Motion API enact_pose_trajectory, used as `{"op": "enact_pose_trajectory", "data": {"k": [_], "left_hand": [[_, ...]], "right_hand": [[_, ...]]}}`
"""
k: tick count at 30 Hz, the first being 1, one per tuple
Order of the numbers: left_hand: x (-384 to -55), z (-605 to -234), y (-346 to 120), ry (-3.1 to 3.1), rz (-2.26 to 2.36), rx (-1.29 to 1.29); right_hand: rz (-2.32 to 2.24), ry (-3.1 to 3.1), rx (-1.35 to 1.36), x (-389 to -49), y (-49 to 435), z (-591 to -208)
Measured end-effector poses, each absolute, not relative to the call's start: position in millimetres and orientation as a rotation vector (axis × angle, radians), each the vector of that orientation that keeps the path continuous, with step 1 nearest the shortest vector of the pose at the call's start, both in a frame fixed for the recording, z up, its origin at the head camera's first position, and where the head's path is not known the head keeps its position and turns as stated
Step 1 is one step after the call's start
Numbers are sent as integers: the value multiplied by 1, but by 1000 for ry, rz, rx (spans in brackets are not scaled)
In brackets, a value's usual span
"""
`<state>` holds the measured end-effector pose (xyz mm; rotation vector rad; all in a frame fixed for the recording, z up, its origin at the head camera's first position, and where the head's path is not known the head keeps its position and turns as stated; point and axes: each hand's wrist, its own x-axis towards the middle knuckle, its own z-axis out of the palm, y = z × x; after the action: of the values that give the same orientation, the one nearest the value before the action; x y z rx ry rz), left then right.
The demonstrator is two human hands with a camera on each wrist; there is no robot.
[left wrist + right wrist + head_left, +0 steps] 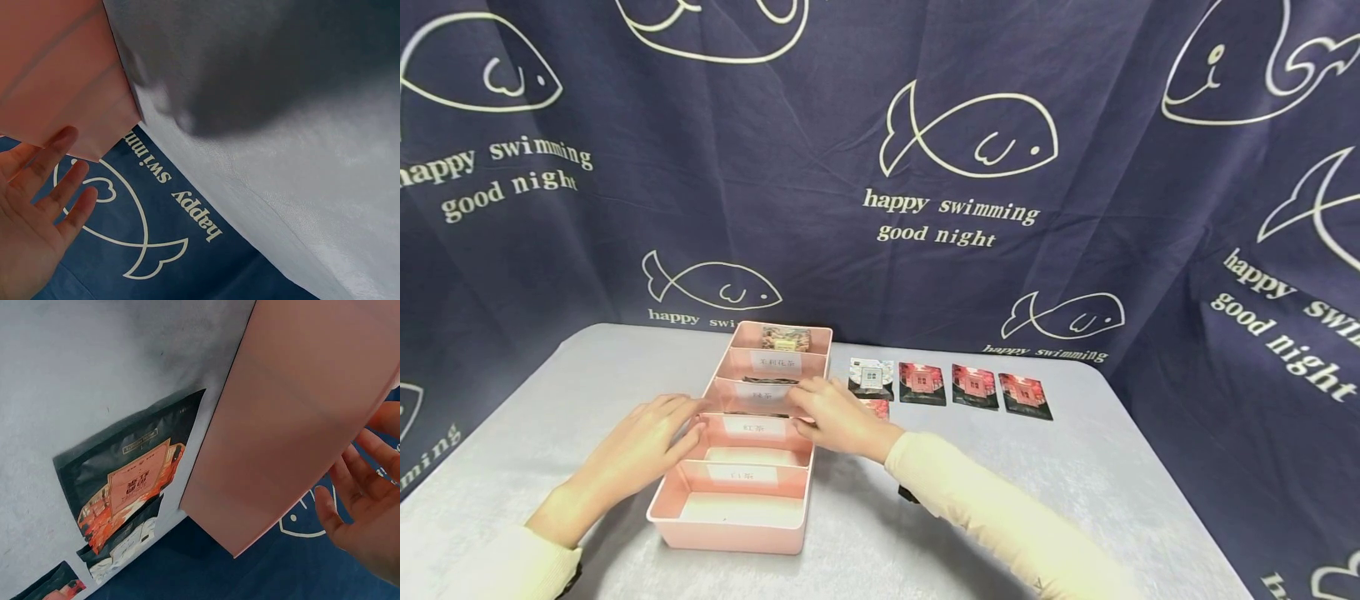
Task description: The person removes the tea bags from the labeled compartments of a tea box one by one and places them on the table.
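A long pink divided box [730, 533] stands on the table, with paper labels on its dividers. My left hand [643, 442] is at the box's left rim with its fingers extended; in the left wrist view several fingers lie loosely spread by the outer wall. Over the right rim, my right hand [842, 417] reaches with its fingertips into a middle compartment. The box wall hides those tips in the right wrist view, so whether they pinch anything is unclear. A patterned packet [786, 338] lies in the farthest compartment. Dark packet edges [752, 413] show in the middle ones.
Right of the box lie a white-and-black packet [871, 377] and three red-and-black packets [922, 384] in a row. Another red packet [877, 408] is partly covered by my right hand. A dark blue fish-printed cloth [850, 275] hangs behind the pale table [1075, 500].
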<state>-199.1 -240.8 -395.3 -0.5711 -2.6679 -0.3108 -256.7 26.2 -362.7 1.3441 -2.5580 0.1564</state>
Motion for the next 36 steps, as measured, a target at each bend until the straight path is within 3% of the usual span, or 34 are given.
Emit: {"op": "enact_pose_trajectory", "data": {"k": [36], "left_hand": [[-200, -397, -242, -2653, -313, -579]], "right_hand": [[296, -2461, 1331, -255, 20, -373]]}}
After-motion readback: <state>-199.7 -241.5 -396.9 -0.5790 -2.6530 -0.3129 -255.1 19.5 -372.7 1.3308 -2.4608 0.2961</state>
